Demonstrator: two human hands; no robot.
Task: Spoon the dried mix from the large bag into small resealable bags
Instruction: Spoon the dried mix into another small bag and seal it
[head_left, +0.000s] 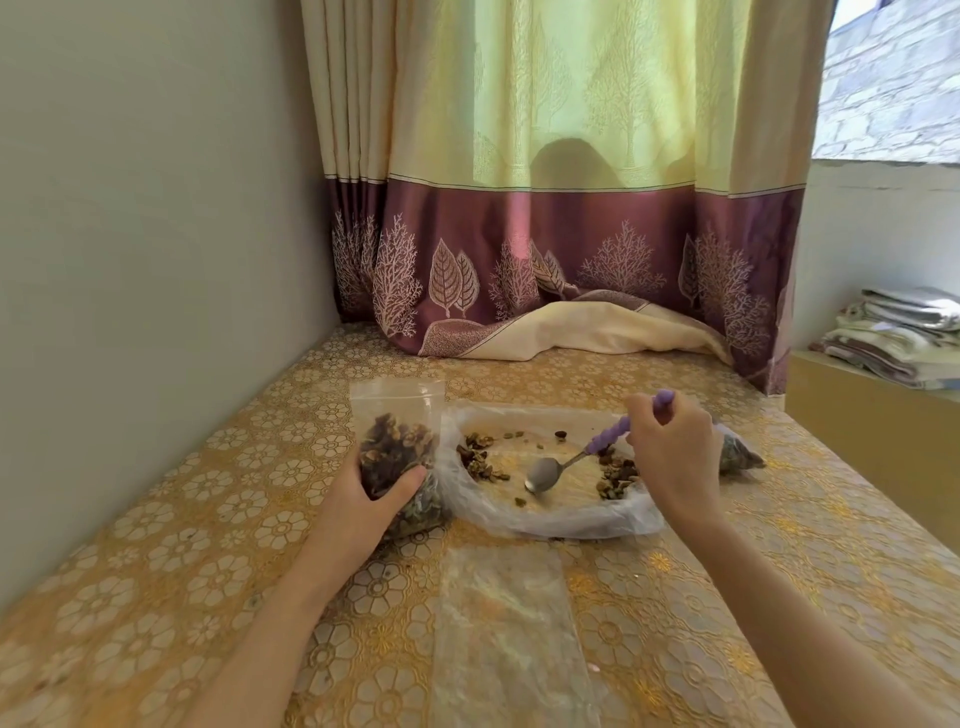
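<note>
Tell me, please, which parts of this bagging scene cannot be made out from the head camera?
- Lower half of the small resealable bag: covered by the left hand.
- Upper spoon handle: inside the right hand.
- Filled bag behind that hand: mostly hidden.
- Dried mix pieces: too small to identify.

left hand (371, 499): fingers curled, gripping | right hand (670, 447): raised, fingers pinching

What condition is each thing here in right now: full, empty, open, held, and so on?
Small clear resealable bag: upright, mostly full, gripped by left hand.
Large clear plastic bag: lying open, nearly empty, scattered dried mix left.
Purple-handled metal spoon: empty bowl, inside the large bag, held by right hand.
Flat clear bag: lying near the person, empty.
Patterned curtain: drawn.
</note>
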